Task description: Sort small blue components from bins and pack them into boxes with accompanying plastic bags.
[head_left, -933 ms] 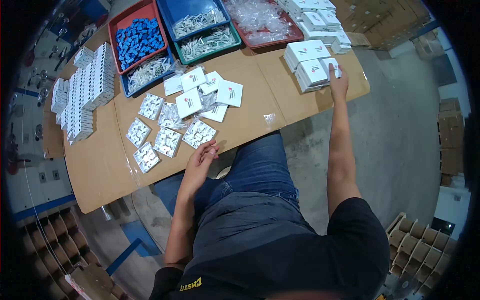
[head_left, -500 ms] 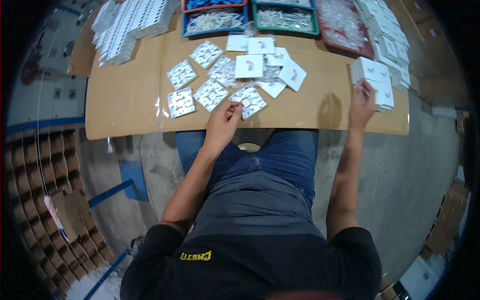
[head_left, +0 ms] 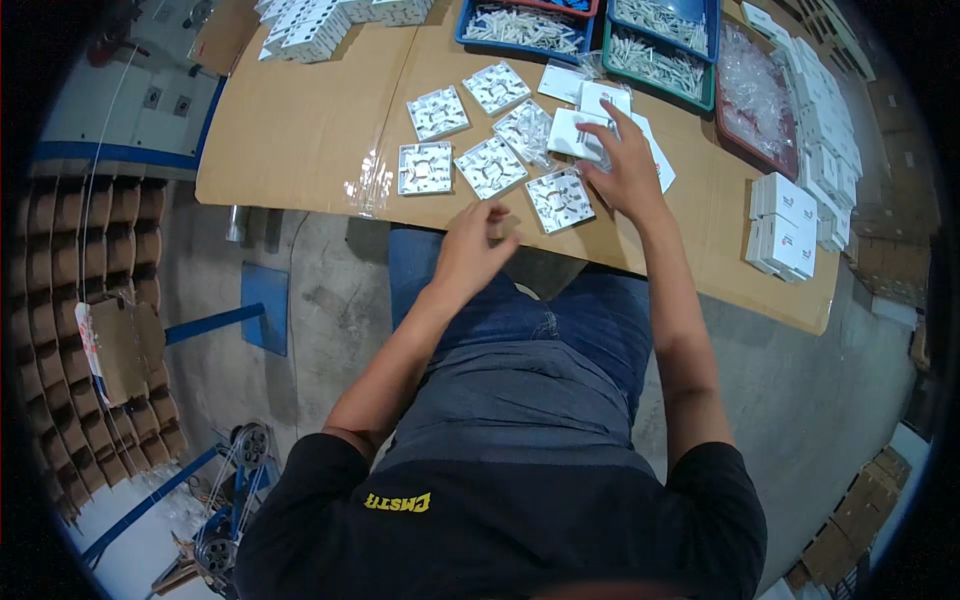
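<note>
My right hand (head_left: 630,170) reaches over a loose pile of smooth white square plates. Its thumb and fingers are spread about the edge of a white plate (head_left: 576,134); whether they touch it I cannot tell. Close to the table's front edge, my left hand (head_left: 470,250) hovers with curved fingers apart, holding nothing. Between the hands lies a white square piece with a structured grey-and-white face (head_left: 560,199). Several more such pieces (head_left: 491,168) lie to its left and beyond. Clear plastic film (head_left: 536,142) partly covers one of them.
Blue tray (head_left: 525,32) and green tray (head_left: 655,68) at the back hold small white parts. A dark red tray (head_left: 757,95) holds clear plastic bags. White boxed stacks stand at far left (head_left: 310,32) and right (head_left: 785,225). The cardboard-covered tabletop (head_left: 290,130) ends before my lap.
My right hand has left the white stack at the right and come to the plate pile in the middle. My left hand has drawn back off the nearest patterned piece. The view has turned.
</note>
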The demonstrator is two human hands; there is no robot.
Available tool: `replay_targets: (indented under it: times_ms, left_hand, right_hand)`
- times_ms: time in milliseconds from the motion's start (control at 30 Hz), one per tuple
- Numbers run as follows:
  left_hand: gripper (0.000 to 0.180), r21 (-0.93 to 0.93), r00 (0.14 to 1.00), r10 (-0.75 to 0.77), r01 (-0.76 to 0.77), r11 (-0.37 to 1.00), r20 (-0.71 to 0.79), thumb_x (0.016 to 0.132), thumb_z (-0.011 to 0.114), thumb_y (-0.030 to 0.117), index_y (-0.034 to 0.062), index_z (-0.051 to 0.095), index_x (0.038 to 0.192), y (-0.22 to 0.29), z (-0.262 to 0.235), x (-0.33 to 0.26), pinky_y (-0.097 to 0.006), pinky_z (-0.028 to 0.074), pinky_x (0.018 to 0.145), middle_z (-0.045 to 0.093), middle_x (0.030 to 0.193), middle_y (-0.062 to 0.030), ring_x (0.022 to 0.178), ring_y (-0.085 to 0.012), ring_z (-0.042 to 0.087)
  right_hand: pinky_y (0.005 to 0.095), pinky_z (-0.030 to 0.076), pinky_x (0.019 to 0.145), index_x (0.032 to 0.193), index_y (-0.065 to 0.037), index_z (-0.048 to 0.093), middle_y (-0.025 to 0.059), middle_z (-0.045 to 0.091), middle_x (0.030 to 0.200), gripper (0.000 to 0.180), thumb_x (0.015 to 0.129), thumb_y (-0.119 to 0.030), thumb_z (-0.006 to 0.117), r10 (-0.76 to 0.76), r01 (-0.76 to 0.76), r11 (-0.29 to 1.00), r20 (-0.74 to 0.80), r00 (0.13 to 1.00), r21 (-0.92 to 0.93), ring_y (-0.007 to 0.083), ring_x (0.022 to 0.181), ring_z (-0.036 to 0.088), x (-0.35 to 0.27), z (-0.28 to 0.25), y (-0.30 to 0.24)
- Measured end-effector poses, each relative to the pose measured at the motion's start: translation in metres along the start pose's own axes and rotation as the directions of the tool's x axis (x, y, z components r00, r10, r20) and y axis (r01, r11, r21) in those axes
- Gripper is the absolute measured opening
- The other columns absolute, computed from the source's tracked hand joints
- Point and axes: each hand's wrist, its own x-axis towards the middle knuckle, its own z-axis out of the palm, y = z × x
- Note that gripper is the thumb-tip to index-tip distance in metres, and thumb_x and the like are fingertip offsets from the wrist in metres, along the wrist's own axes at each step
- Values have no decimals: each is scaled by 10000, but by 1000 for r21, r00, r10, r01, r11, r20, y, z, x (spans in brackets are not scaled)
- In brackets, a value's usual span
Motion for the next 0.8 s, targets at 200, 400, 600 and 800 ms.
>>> replay_targets:
  times_ms: [200, 400, 600, 800]
  left_hand:
    - [758, 290, 968, 251, -234, 928, -23, 728, 843, 215, 21, 463, 1354, 19, 29, 9, -454, 460, 998, 468, 1346, -195, 1211, -392, 522]
    - [836, 332, 961, 276, -252, 909, -26, 731, 846, 224, -10, 414, 1408, 11, 35, 23, -465, 460, 999, 458, 1383, -198, 1231, -408, 519]
    - [819, 235, 955, 294, -279, 931, -35, 755, 827, 169, 20, 400, 1438, 11, 32, 24, -452, 478, 993, 473, 1366, -194, 1208, -389, 549]
    - [736, -24, 983, 182, -181, 983, 26, 773, 771, 33, 12, 414, 1415, -6, 27, 27, -415, 507, 967, 542, 1288, -201, 1160, -356, 595]
  right_hand:
    - [507, 346, 1127, 1306, -194, 594, 166, 462, 1503, 607, 746, -258, 816, 41, -21, 997, 260, 965, -80, 368, 1375, 436, 22, 14, 22]
    - [447, 394, 1106, 1294, -138, 598, 149, 516, 1449, 656, 690, -217, 844, 38, -9, 995, 287, 957, -102, 368, 1323, 478, 29, 7, 18]
    - [407, 367, 1136, 1451, -134, 477, 141, 460, 1449, 859, 676, -66, 842, -82, 2, 959, 273, 959, 282, 354, 1368, 422, 6, -19, -1]
    - [422, 414, 1091, 1449, -143, 489, 137, 498, 1428, 888, 645, -121, 866, -142, 19, 960, 429, 892, 279, 351, 1329, 464, -22, -10, -28]
